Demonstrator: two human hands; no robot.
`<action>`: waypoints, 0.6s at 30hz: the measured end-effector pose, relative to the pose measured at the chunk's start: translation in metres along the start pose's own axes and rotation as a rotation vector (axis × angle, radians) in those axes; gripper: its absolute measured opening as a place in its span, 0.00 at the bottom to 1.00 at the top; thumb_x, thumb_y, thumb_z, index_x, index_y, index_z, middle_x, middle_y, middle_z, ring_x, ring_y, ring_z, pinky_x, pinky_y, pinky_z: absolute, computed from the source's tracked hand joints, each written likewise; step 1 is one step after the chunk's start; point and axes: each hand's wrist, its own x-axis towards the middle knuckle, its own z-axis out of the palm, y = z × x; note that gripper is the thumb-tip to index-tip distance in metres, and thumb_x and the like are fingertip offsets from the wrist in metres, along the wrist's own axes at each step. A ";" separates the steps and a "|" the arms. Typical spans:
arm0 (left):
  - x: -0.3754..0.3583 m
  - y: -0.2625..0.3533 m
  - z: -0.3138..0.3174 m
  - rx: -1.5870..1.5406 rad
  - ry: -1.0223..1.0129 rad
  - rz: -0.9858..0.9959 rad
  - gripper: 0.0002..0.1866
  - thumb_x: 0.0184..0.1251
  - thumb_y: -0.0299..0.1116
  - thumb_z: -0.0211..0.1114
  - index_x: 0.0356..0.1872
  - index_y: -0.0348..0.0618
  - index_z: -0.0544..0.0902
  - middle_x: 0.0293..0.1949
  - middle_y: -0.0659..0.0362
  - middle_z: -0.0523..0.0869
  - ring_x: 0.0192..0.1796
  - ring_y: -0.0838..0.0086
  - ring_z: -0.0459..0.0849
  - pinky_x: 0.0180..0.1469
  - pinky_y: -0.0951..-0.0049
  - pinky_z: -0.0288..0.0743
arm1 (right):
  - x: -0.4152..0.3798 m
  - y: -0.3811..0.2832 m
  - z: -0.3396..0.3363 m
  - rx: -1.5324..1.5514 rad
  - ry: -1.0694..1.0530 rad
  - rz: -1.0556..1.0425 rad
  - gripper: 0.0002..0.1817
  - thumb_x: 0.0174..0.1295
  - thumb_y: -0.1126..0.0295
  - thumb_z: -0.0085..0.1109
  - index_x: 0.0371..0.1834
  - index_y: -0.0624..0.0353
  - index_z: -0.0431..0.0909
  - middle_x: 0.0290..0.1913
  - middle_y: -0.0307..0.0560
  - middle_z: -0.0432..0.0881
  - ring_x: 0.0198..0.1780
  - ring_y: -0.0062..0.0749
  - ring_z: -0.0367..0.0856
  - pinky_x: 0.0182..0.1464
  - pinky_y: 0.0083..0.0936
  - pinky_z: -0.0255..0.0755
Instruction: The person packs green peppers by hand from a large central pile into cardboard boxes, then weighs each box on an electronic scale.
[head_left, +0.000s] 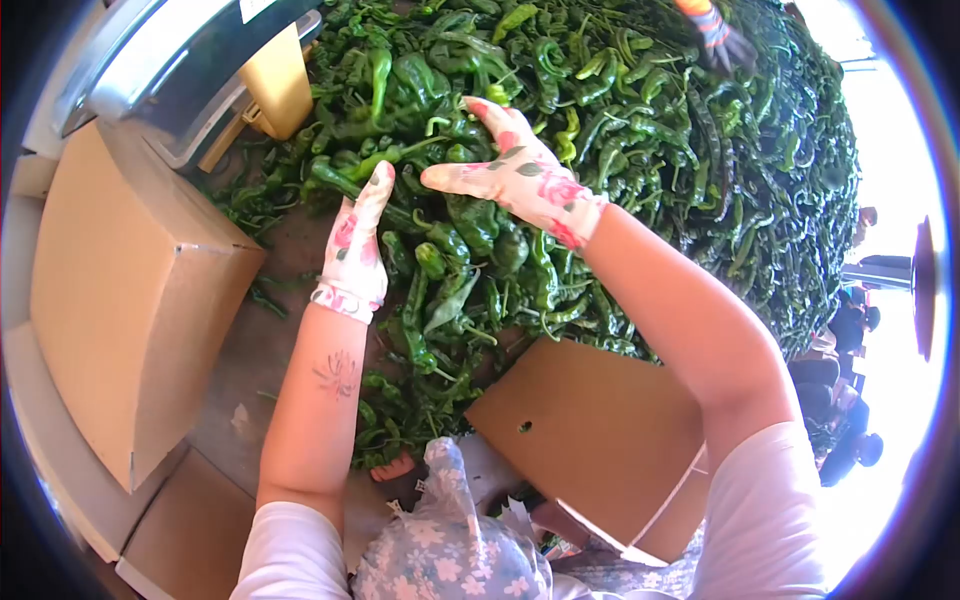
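Note:
A large heap of green peppers point(640, 130) fills the upper middle and right. My left hand point(358, 235), in a white glove with pink flowers, is at the heap's left edge, fingers pointing up and thumb side toward the peppers. Right of it, my right hand point(515, 175) in a matching glove reaches over the heap, thumb and fingers spread apart, with no pepper clearly held. Long green peppers point(400, 150) lie between and just beyond the two hands. What lies behind my left palm is hidden.
A cardboard box point(110, 300) stands at the left, with another cardboard box point(600, 430) at the lower right. A yellow container point(280, 85) is near a dark bin at the upper left. Another person's gloved hand point(722, 40) touches the heap at the top right.

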 end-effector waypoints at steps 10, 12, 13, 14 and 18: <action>-0.181 0.092 0.148 0.051 -0.659 0.116 0.20 0.61 0.25 0.63 0.53 0.27 0.74 0.51 0.47 0.79 0.51 0.69 0.80 0.54 0.73 0.73 | -0.237 -0.134 -0.117 0.600 0.428 -0.237 0.45 0.41 0.78 0.75 0.64 0.61 0.58 0.55 0.47 0.74 0.54 0.31 0.76 0.56 0.28 0.71; -0.233 0.098 0.182 0.091 -0.865 0.091 0.21 0.61 0.24 0.61 0.54 0.25 0.72 0.54 0.44 0.77 0.54 0.66 0.78 0.58 0.69 0.72 | -0.302 -0.136 -0.134 0.700 0.582 -0.155 0.50 0.39 0.78 0.76 0.67 0.60 0.53 0.57 0.48 0.72 0.55 0.33 0.76 0.57 0.30 0.72; -0.253 0.094 0.195 0.088 -0.933 0.075 0.21 0.61 0.25 0.62 0.54 0.26 0.73 0.52 0.46 0.77 0.53 0.67 0.78 0.57 0.70 0.72 | -0.331 -0.131 -0.142 0.687 0.648 -0.140 0.52 0.39 0.79 0.77 0.68 0.60 0.52 0.58 0.47 0.72 0.55 0.34 0.75 0.57 0.30 0.72; -0.271 0.088 0.207 0.088 -0.992 0.045 0.21 0.60 0.26 0.63 0.53 0.27 0.74 0.51 0.48 0.78 0.52 0.69 0.78 0.56 0.71 0.72 | -0.353 -0.132 -0.143 0.676 0.692 -0.122 0.52 0.39 0.79 0.77 0.68 0.60 0.52 0.58 0.47 0.72 0.55 0.34 0.75 0.57 0.30 0.72; -0.310 0.049 0.231 0.143 -1.117 -0.099 0.21 0.58 0.32 0.67 0.51 0.32 0.76 0.47 0.55 0.80 0.48 0.74 0.78 0.52 0.73 0.72 | -0.418 -0.124 -0.145 0.618 0.847 -0.243 0.52 0.40 0.73 0.79 0.69 0.54 0.53 0.60 0.45 0.70 0.60 0.34 0.71 0.62 0.33 0.68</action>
